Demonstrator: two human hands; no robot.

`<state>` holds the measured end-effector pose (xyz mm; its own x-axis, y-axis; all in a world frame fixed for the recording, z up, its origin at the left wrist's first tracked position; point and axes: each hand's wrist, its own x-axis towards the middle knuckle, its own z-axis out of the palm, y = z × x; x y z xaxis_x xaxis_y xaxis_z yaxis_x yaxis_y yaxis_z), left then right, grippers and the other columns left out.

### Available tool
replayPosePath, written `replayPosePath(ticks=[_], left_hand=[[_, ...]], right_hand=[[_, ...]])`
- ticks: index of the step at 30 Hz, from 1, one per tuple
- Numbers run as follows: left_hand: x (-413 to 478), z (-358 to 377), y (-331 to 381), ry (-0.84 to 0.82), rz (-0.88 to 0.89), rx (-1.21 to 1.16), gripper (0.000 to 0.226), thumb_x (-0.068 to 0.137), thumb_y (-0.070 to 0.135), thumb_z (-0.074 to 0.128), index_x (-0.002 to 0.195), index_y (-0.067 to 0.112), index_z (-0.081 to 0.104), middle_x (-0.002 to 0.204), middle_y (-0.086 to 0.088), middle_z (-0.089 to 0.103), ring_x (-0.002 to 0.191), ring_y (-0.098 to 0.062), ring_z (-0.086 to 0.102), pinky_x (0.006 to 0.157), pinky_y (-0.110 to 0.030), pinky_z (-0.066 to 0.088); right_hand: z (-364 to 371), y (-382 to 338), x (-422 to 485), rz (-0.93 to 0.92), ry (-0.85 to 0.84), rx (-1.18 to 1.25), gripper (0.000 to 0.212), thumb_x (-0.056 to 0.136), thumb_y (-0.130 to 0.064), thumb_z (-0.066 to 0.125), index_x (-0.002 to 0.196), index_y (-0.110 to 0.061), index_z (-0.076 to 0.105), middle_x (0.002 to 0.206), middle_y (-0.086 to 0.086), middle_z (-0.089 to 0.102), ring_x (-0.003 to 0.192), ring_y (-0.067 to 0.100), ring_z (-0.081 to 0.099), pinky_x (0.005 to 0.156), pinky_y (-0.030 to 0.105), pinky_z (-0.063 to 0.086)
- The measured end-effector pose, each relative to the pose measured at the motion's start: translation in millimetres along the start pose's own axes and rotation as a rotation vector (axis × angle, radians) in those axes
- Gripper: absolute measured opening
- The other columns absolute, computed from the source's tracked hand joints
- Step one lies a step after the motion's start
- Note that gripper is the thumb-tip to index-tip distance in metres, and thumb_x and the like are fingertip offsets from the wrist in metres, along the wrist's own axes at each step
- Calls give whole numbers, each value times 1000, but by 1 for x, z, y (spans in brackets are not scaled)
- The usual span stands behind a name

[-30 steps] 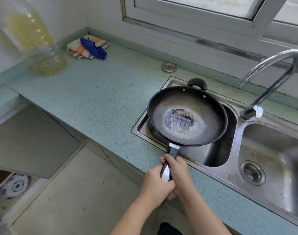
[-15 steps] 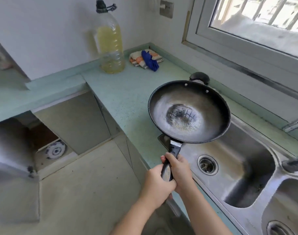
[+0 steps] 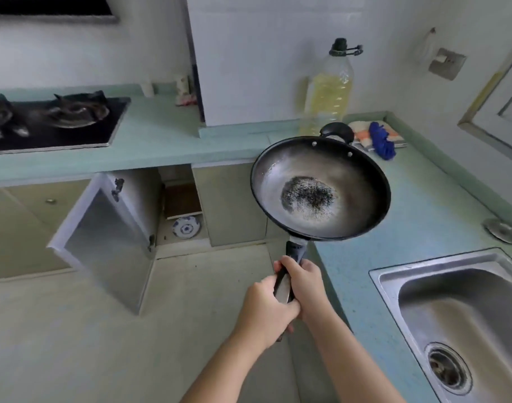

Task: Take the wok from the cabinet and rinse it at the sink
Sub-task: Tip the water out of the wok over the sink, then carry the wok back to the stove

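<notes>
The black wok (image 3: pixel 345 173), with a dark scorched patch in its bottom, hangs in the air over the corner of the green counter, left of the steel sink (image 3: pixel 464 309). Both hands grip its long handle: my left hand (image 3: pixel 263 309) low on it, my right hand (image 3: pixel 304 286) just above. The wok's small loop handle points toward the back wall. The cabinet (image 3: pixel 179 205) under the counter stands open, its door (image 3: pixel 109 239) swung out to the left, a blue and white plate inside.
A large oil bottle (image 3: pixel 327 91) and a folded cloth with a blue rag (image 3: pixel 377 138) sit in the counter's back corner. A sink strainer (image 3: pixel 505 229) lies on the counter behind the basin. A gas stove (image 3: pixel 54 123) is at the far left.
The wok, held in both hands throughout, has swung left from above the sink basin to above the counter corner. My view has turned left, bringing the open cabinet and stove in.
</notes>
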<state>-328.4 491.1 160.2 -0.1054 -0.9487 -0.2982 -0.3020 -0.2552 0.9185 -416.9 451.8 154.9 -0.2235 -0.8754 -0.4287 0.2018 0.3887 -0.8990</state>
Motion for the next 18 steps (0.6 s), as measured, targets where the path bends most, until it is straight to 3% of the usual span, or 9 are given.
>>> replayPosePath(ticks=[7,13,18], left_hand=[[-2,-89,-25,154,-61,-47,15,69,15,59,80,25,57,52,2,63,33,-9,56,31,-16,36],[-4,-173,-53,295,-89,-106,19,69,14,59,82,29,58,41,10,58,32,-10,55,29,-15,33],[-9,-236,-68,366,-84,-121,24,72,12,58,89,28,60,55,7,60,33,-10,55,30,-14,33]], right_hand=[[103,12,-1,52,-188,-27,7,82,-7,56,75,-6,54,48,-6,63,44,10,56,45,21,45],[202,26,-9,68,-305,-104,12,80,-7,56,68,-7,55,56,-1,61,44,13,52,45,21,42],[273,36,-17,72,-396,-101,20,81,-5,55,61,-8,54,53,-2,61,42,14,52,40,19,42]])
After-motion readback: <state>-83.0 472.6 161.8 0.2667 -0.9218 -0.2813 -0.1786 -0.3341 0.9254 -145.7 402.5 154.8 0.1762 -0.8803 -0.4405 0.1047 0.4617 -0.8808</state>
